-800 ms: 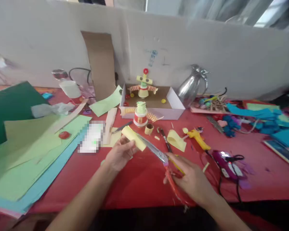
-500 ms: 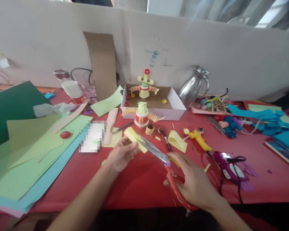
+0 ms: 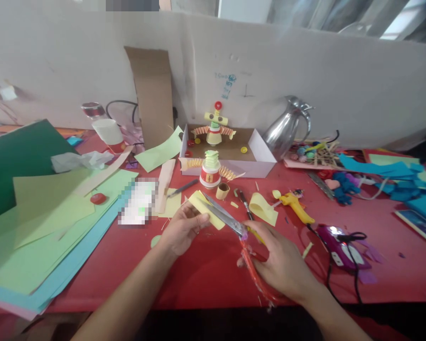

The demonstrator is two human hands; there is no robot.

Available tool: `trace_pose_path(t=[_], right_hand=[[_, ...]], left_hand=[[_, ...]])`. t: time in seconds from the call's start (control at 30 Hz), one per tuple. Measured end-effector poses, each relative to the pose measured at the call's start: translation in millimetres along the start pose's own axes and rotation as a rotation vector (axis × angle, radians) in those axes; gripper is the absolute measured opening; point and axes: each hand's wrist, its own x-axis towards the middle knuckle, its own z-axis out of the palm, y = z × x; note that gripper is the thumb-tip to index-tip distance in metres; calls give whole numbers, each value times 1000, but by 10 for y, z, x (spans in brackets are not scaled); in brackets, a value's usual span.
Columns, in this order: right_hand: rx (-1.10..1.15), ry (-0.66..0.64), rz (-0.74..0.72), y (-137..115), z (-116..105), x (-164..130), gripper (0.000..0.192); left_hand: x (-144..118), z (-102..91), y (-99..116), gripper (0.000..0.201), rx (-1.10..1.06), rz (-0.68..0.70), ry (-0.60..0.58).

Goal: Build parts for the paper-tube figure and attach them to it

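A pale wall [image 3: 262,61] with faint blue writing stands behind a red surface [image 3: 195,284] scattered with craft pieces. Near the middle of the frame, the left hand [image 3: 182,229] pinches a piece of yellow paper [image 3: 217,221] between its thumb and fingers. The right hand [image 3: 280,258], lower right of centre, is curled around the red handles of the scissors [image 3: 231,221], whose blades point up and left and meet the yellow paper; how far they have cut into it, I cannot tell. Just above the paper, a figure with a red and white cup body [image 3: 210,175] and pleated arms stands in front of a shallow box [image 3: 241,168]; a second figure with a yellow head [image 3: 216,118] stands inside that box. A small paper ring [image 3: 222,192] sits near the blade tips. To the right lie a curled yellow sheet [image 3: 264,208], a yellow glue gun [image 3: 298,208] and a magenta device [image 3: 342,246] with a black cord. A metal pitcher [image 3: 287,128] leans at upper right, a brown cardboard strip [image 3: 154,94] rises at upper left, and green sheets [image 3: 102,213] overlap at left
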Motion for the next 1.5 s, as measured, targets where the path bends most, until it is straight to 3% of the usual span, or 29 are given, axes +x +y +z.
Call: trace_pose_path(t=[0.33,0.53,0.83,1.13,1.3,1.5], right_hand=[[276,-118,118,-70,-11,5,46],[321,-125,108,-75,10,-4,43],[36,-31,46,-116,-18,36,49],[346,-81,128,-134,31,12,36],[91,74,273,52,3,-85,43],[-212,61,420,395,9,-229,39]], left_hand=[[-9,28,7,29,-30,0,-19],[-33,41,30,29,-32,-19,-22],[-53,125,64,28,-72,-39,-61],[-34,67,26,29,-41,-55,-47],[-12,68,45,26,-112,-48,-8],[62,43,101,19,-229,-84,52]])
